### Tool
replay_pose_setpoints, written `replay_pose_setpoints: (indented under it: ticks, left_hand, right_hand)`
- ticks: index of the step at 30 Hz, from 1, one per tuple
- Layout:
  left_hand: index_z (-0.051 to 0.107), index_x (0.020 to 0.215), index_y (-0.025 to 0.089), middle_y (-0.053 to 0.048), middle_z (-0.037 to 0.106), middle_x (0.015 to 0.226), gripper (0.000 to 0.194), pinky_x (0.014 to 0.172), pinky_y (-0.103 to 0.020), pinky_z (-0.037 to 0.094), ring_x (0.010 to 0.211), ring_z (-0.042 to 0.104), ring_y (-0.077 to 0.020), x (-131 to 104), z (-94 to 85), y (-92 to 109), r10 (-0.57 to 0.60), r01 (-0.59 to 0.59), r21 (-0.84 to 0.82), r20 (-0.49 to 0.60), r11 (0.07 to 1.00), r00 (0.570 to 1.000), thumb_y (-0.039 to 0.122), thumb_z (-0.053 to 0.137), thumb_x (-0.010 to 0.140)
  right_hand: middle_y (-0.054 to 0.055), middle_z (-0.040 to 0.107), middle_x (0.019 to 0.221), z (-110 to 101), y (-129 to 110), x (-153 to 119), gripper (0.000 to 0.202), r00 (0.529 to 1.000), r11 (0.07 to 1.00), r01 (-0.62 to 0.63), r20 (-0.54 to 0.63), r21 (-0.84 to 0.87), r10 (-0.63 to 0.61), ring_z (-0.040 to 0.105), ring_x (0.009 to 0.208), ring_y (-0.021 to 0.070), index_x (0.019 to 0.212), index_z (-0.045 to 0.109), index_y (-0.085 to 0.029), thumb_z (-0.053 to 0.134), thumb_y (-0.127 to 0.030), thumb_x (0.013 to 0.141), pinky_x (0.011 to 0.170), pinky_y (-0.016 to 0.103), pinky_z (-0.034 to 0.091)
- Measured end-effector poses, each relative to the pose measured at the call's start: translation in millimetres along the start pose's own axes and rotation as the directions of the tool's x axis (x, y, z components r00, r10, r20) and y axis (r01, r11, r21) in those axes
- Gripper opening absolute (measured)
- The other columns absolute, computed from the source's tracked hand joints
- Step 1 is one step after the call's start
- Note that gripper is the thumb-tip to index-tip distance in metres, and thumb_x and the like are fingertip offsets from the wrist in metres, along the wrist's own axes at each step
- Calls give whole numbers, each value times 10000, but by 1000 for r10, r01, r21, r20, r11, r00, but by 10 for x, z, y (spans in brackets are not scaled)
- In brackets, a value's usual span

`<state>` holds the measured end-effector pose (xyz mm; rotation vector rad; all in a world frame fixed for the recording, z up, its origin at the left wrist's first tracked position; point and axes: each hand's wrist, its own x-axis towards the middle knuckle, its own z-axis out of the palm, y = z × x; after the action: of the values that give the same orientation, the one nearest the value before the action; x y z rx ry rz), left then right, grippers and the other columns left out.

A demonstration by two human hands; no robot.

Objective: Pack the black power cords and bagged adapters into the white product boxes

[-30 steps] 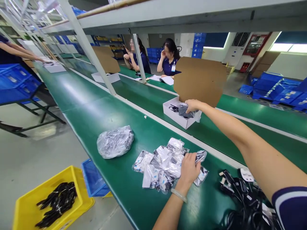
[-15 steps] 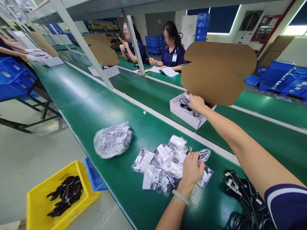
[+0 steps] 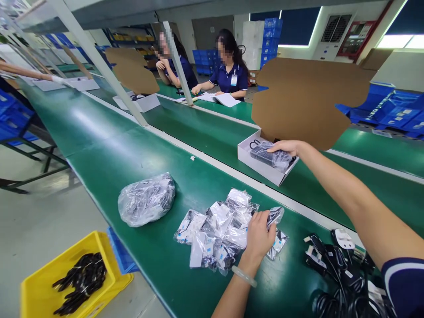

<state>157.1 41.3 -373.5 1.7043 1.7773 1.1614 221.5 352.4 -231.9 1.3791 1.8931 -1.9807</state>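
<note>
My left hand (image 3: 260,235) is closed on a small clear bag with something dark in it (image 3: 275,216), at the right side of a pile of small clear packets (image 3: 220,227) with white cards and dark parts. My right hand (image 3: 287,148) reaches into an open white cardboard box (image 3: 258,171). Its fingers grip a flat dark device in a clear plastic bag (image 3: 265,153), which lies inside the box. A black cable shows behind the device; the rest of the contents is hidden. The box's brown lid (image 3: 304,101) stands raised.
A large stuffed plastic bag (image 3: 147,199) lies left of the packets. Black cables with plugs (image 3: 341,265) are heaped at right. A yellow crate (image 3: 115,276) with black bundles stands below the bench edge. Two people sit across; another open box (image 3: 145,104) is farther along.
My right hand has shifted right within the box, and the bagged device now lies flatter across it. My left hand keeps its small bag. The view has turned slightly right.
</note>
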Motion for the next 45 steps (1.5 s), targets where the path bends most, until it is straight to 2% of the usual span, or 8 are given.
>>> replay_pose_setpoints:
  ticks: [5,9,13,17,34,39,42,45]
  left_hand:
    - [570,1109,175,-103,650,1033,252,882,-436,502,989,576,-259,-14,21,1,13,-13,1,-24,1000,1000,170,502,867]
    - [573,1112,177,-104,655,1027,260,882,-428,505,990,590,-258,-9,25,-1,11,-10,6,-28,1000,1000,165,516,859]
    - [580,1103,173,-103,659,1019,243,875,-428,506,980,592,-258,-14,30,0,22,-22,10,-30,1000,999,173,516,869]
    - [586,1104,171,-100,662,1021,249,873,-421,511,976,596,-251,-21,36,-1,19,-18,3,-36,1000,999,161,516,865]
    - [604,1193,157,-119,669,1145,388,970,-372,453,1087,605,-251,-57,-35,182,-189,154,-392,-52,907,981,424,486,937]
    - [580,1244,136,-144,574,1342,577,1095,-353,364,1289,488,-261,-166,31,291,-306,270,-641,57,719,950,591,467,909]
    - [583,1169,130,-162,608,1256,603,1053,-364,404,1197,547,-257,-278,119,383,-196,246,-695,153,676,969,645,400,912]
    - [530,1140,150,-130,639,1043,546,876,-362,485,936,617,-216,-347,162,499,-69,203,-705,214,680,974,624,348,938]
  right_hand:
    - [68,711,820,164,285,130,95,983,949,178,-93,260,-158,663,679,156,929,603,-139,642,-188,858,690,274,582]
    - [75,696,1047,92,223,-5,133,893,925,374,-244,-68,-379,662,921,194,1008,581,-170,599,-212,883,831,305,550]
    - [150,634,1171,47,226,-212,299,782,576,98,-295,-811,-549,608,1046,293,1088,533,-146,620,-332,870,892,376,487]
    - [199,614,1182,197,409,-254,379,832,301,-120,-261,-946,-489,613,1031,322,1162,478,-124,588,-344,874,808,352,482]
    - [173,528,1368,-1,950,-827,548,959,335,-109,-188,-936,-212,555,1206,289,1365,479,-116,599,-285,858,978,357,484]
    - [136,537,1356,744,1054,-1610,523,787,509,310,-83,-803,-611,554,1181,253,1383,454,-156,496,-438,944,985,369,463]
    - [61,685,1088,1282,1168,-1985,477,811,587,501,108,-636,-575,647,907,183,1306,511,-185,576,-438,907,768,274,513]
    - [13,713,853,1254,1120,-2086,234,785,538,460,42,-707,-618,654,761,161,1117,620,-192,512,-299,939,717,258,499]
